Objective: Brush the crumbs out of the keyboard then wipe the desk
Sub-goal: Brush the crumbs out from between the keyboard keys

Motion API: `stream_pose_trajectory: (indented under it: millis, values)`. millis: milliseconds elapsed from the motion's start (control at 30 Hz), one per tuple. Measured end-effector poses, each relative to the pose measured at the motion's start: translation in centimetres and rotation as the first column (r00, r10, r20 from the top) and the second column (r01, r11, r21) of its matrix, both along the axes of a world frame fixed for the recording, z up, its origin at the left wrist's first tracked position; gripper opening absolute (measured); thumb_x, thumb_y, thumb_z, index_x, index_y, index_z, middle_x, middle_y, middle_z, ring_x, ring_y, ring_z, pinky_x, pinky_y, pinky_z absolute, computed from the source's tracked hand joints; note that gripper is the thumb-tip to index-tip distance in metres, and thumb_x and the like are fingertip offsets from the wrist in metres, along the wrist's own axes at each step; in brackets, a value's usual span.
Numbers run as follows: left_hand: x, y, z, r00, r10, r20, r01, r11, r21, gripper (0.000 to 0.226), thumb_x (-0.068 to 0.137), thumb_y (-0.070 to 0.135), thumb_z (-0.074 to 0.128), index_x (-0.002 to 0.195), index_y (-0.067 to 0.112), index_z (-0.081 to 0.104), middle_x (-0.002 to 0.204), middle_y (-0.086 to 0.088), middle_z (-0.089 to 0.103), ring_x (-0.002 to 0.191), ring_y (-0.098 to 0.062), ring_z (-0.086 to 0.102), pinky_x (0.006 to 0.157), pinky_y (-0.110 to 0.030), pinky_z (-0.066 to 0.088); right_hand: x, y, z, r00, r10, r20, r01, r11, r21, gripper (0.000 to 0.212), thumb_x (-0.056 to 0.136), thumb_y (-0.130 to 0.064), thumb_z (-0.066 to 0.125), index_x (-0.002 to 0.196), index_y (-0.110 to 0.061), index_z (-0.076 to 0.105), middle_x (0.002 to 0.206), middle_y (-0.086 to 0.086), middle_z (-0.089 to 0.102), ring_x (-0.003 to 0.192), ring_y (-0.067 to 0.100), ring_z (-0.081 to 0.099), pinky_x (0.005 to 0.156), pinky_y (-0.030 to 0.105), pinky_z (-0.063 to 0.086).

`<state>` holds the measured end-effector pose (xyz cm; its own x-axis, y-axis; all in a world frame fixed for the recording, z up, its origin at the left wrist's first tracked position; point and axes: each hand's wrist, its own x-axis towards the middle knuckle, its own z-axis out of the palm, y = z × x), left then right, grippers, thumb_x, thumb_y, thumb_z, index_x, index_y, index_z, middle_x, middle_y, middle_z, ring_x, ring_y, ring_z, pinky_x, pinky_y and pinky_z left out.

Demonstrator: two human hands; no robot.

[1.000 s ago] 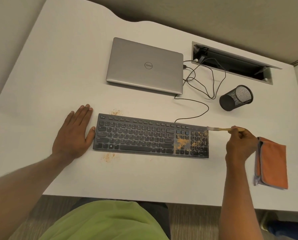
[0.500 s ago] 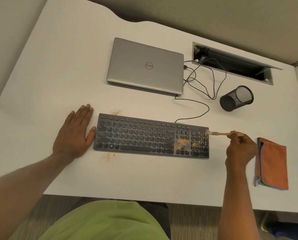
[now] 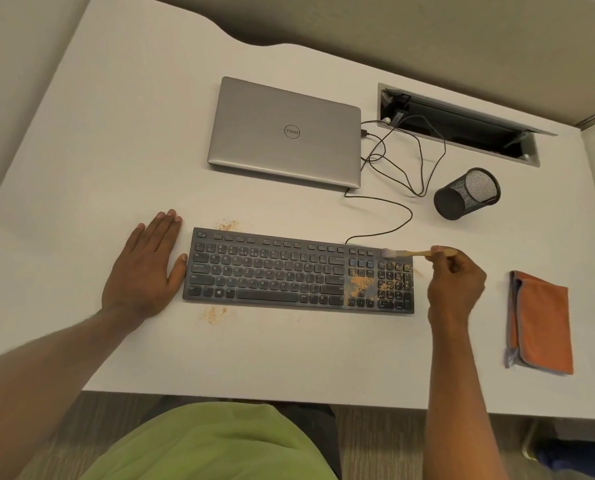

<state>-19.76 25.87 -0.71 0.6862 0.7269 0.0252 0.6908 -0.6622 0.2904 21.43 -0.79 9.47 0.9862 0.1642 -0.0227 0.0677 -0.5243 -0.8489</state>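
The dark grey keyboard [image 3: 297, 271] lies flat on the white bench [image 3: 116, 140], its long axis running left to right, nearly parallel to the near edge, with its key legends facing the person. Orange-tan crumbs [image 3: 360, 285] are heaped between the main keys and the number pad, and thinner specks dot the pad itself.

A small brush [image 3: 406, 252] with a pale wooden handle lies level along the same left-right line, its whitish bristle head pointing left over the keyboard's far right corner. The right hand [image 3: 457, 282] grips the handle's end, fingers curled round it. The left hand [image 3: 147, 271] rests palm down on the bench, fingers straight and together, thumb touching the keyboard's left edge.

Two loose crumb patches sit on the bench: one just beyond the far left corner [image 3: 228, 225], one just before the near edge [image 3: 214, 313]. Bare bench lies open left of the left hand and in front of the keyboard.

A folded orange cloth [image 3: 540, 322] lies right of the right hand. Beyond are a closed silver Dell laptop [image 3: 285, 133], a tipped black mesh pen cup [image 3: 467, 194], black cables [image 3: 393, 209] and an open cable hatch [image 3: 458, 129].
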Motion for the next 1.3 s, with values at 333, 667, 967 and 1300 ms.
stream_pose_trajectory:
  millis: [333, 667, 967, 1300]
  values:
    - [-0.1, 0.2, -0.2, 1.0, -0.001, -0.013, 0.001, 1.0, -0.004, 0.07, 0.108, 0.043, 0.028, 0.171, 0.012, 0.019, 0.178, -0.003, 0.018, 0.166, -0.016, 0.011, 0.135, -0.042, 0.011, 0.9, -1.5, 1.8, 0.991, -0.131, 0.041, 0.129, 0.99, 0.048, 0.01, 0.094, -0.022, 0.07, 0.094, -0.026, 0.079, 0.087, 0.0, 0.076, 0.08, 0.011, 0.066, 0.081, 0.029, 0.056]
    - [0.0, 0.1, -0.2, 1.0, 0.006, -0.01, -0.006, 1.0, -0.004, 0.07, 0.108, 0.043, 0.028, 0.171, 0.012, 0.02, 0.178, -0.003, 0.02, 0.165, -0.015, 0.012, 0.135, -0.043, 0.012, -1.1, -0.1, 0.6, 0.996, -0.09, 0.0, 0.09, 0.996, -0.014, 0.015, 0.093, -0.014, 0.067, 0.095, -0.021, 0.08, 0.085, -0.003, 0.076, 0.075, 0.007, 0.068, 0.079, 0.03, 0.058]
    - [0.0, 0.2, -0.3, 1.0, 0.001, -0.015, -0.001, 1.0, -0.005, 0.071, 0.108, 0.044, 0.027, 0.171, 0.012, 0.019, 0.178, -0.004, 0.019, 0.165, -0.016, 0.011, 0.135, -0.042, 0.01, -5.7, 1.0, 1.2, 0.993, 0.004, 0.12, -0.014, 0.997, 0.077, 0.015, 0.099, -0.031, 0.068, 0.099, -0.019, 0.078, 0.092, -0.005, 0.077, 0.083, 0.016, 0.07, 0.071, 0.03, 0.054]
    - [0.0, 0.1, -0.4, 1.0, 0.0, 0.001, 0.0, 1.0, 0.004, 0.071, 0.107, 0.042, 0.029, 0.17, 0.011, 0.021, 0.178, -0.004, 0.02, 0.165, -0.016, 0.013, 0.135, -0.043, 0.011, -8.3, -1.4, 0.3, 0.982, 0.138, 0.129, -0.129, 0.989, -0.078, 0.017, 0.103, -0.024, 0.064, 0.101, -0.012, 0.076, 0.095, 0.006, 0.074, 0.087, 0.021, 0.067, 0.073, 0.013, 0.044]
